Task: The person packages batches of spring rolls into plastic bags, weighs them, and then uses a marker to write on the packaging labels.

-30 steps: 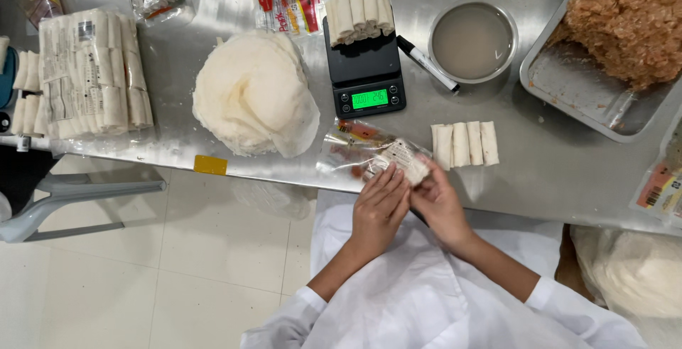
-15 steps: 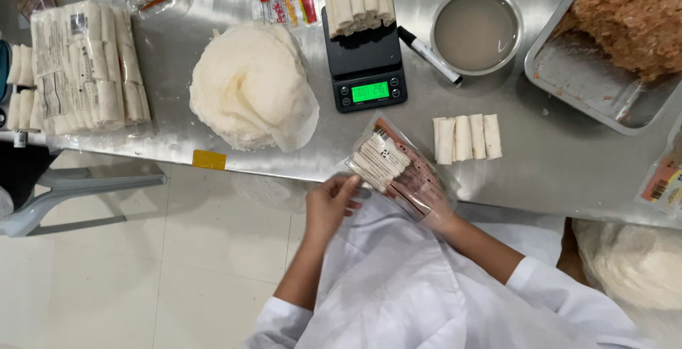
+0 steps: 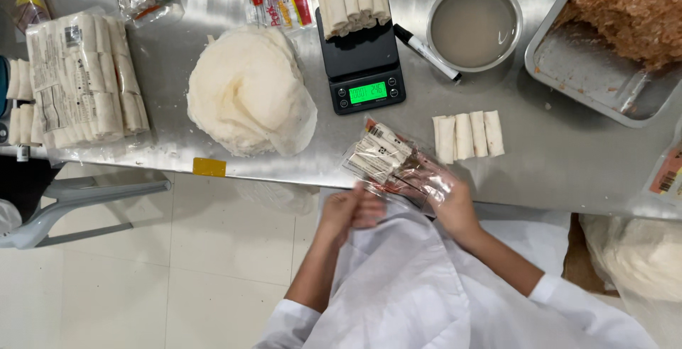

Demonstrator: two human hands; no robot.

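2 hands work at the near edge of the steel table [image 3: 554, 171]. The right hand [image 3: 455, 207] grips a clear bag of rolls [image 3: 387, 161], its forearm angling up from the lower right. The left hand [image 3: 352, 210] is curled against the white apron [image 3: 398, 285], just off the bag's near end; what it pinches I cannot tell. 4 loose rolls [image 3: 469, 136] lie just right of the bag, before the black scale [image 3: 364, 65].

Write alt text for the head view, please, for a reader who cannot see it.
Seen from above, a person's right hand holds a clear bag of labelled packets at a steel table's edge; the left hand is just below. Nearby: four rolls, a scale stacked with rolls, round wrappers.
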